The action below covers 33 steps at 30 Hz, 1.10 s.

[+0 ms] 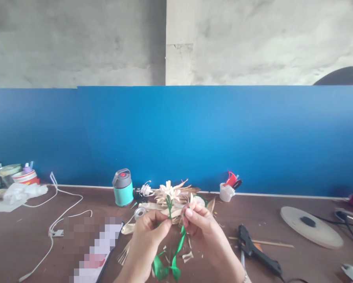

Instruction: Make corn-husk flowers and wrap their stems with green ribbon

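Note:
My left hand (149, 234) pinches the green stems of a cream-white artificial flower (170, 191), which stands upright above my thumb and fingertips. Just to its right, my right hand (204, 226) is closed, with a small pale petal-like piece (191, 197) rising from thumb and fingers. Green tape (176, 259) hangs in a loop between and below both hands; its upper end goes up toward the right fingers, where the grip is partly hidden. Dried husk-like strips (148, 205) lie behind the hands, and a small tape roll (140, 212) is beside the left hand.
A glue gun (254, 251) and a thin stick (272, 243) lie at right, near a pale round disc (297, 224). Behind stand a teal flask (123, 194) and a white cup (226, 193) of tools. White cable (51, 228) runs at left. A blue partition (208, 137) closes the back.

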Each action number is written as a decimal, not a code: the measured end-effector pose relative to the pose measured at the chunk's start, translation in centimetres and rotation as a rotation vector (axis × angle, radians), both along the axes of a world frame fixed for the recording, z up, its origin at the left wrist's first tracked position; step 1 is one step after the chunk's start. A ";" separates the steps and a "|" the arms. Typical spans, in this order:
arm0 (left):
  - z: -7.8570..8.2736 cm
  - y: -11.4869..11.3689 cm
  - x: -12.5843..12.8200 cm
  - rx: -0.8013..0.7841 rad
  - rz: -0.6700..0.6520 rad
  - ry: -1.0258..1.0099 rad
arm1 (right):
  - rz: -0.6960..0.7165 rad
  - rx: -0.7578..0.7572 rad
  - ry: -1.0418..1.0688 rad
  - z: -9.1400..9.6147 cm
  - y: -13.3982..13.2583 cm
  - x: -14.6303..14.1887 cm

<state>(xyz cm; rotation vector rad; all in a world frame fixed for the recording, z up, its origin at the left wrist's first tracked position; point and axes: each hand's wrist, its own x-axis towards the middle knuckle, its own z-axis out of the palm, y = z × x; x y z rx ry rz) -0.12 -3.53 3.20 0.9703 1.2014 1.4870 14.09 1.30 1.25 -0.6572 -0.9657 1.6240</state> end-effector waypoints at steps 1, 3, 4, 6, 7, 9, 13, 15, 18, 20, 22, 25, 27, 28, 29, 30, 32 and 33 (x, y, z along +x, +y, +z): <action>-0.1 0.0 0.0 -0.011 -0.019 -0.007 | -0.006 -0.017 0.044 0.3 -0.5 -0.2; -0.2 -0.1 0.0 -0.028 -0.046 -0.018 | -0.021 -0.006 0.049 0.7 -1.1 -0.6; -0.2 -0.1 0.0 -0.032 -0.055 -0.021 | -0.020 0.001 0.035 0.9 -1.2 -0.8; -0.3 -0.1 0.0 -0.038 -0.076 -0.030 | -0.011 0.013 0.006 1.1 -1.3 -0.9; -0.3 -0.1 -0.1 -0.038 -0.089 -0.038 | -0.007 0.017 -0.006 1.1 -1.2 -0.9; -0.3 -0.1 -0.2 -0.031 -0.106 -0.053 | -0.009 0.035 -0.023 1.2 -1.2 -0.9; -0.4 -0.1 -0.3 -0.047 -0.121 -0.028 | -0.007 0.060 -0.020 1.3 -1.3 -0.9; -0.3 -0.2 -0.3 -0.068 -0.142 -0.012 | 0.002 0.075 -0.021 1.2 -1.2 -0.8; -0.2 -0.3 -0.2 -0.072 -0.154 0.012 | 0.019 0.118 -0.030 0.9 -0.9 -0.7; 0.0 -0.3 -0.2 -0.068 -0.157 0.017 | 0.027 0.137 -0.031 0.8 -0.8 -0.7; 0.0 -0.3 -0.3 -0.067 -0.167 0.008 | 0.035 0.144 -0.028 0.8 -0.7 -0.6; -0.3 -0.1 -0.5 -0.057 -0.193 -0.006 | 0.076 0.143 -0.033 0.9 -0.8 -0.4; -0.5 0.1 -0.6 -0.061 -0.216 -0.002 | 0.110 0.133 -0.042 1.0 -0.9 -0.2; -0.6 0.2 -0.7 -0.064 -0.222 -0.001 | 0.121 0.131 -0.044 1.0 -0.9 0.0; -0.7 0.2 -0.7 -0.069 -0.223 -0.001 | 0.131 0.132 -0.045 1.1 -0.9 0.1; -0.7 0.3 -0.8 -0.075 -0.219 0.000 | 0.138 0.132 -0.043 1.1 -0.9 0.3; -0.6 0.3 -0.8 -0.073 -0.214 -0.009 | 0.146 0.124 -0.034 1.3 -0.9 0.6; -0.5 0.2 -0.8 -0.066 -0.213 -0.015 | 0.148 0.117 -0.031 1.4 -0.9 0.7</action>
